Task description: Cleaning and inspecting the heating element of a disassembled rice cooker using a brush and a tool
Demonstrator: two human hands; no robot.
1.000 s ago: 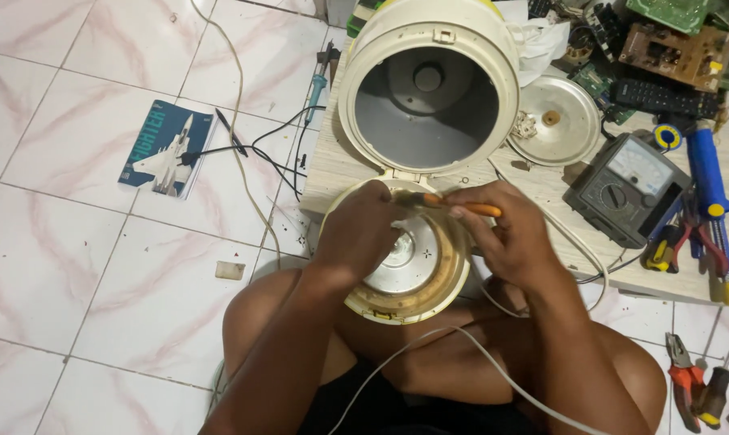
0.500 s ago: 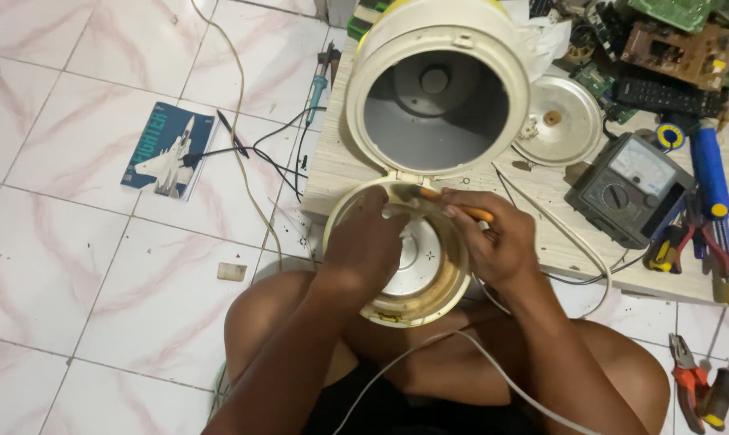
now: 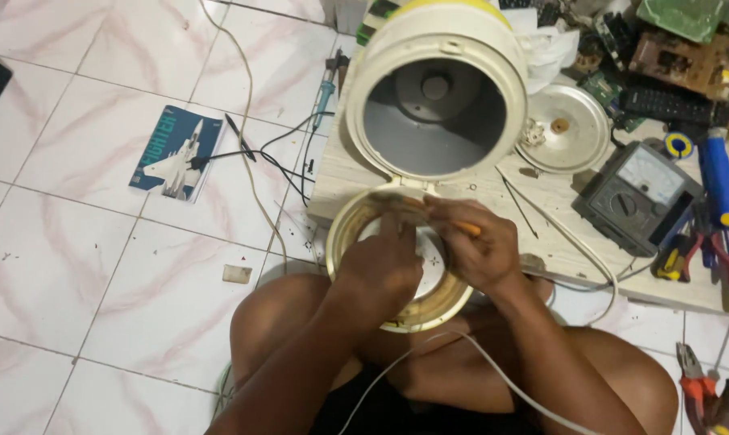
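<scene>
Here, on the far left, a blue booklet with a jet picture is lying on the tiled floor, black test leads trailing beside it. Further right, the hinged lid of a cream rice cooker is being steadied over the lap by the left hand, fingers spread and pressed flat on the inner plate. An orange-handled tool is being gripped in the closed fingers of the right hand, its tip hidden near the hinge. A fastener is probably being worked; careful, steady turning is being called for next. An analog meter is resting rightward.
</scene>
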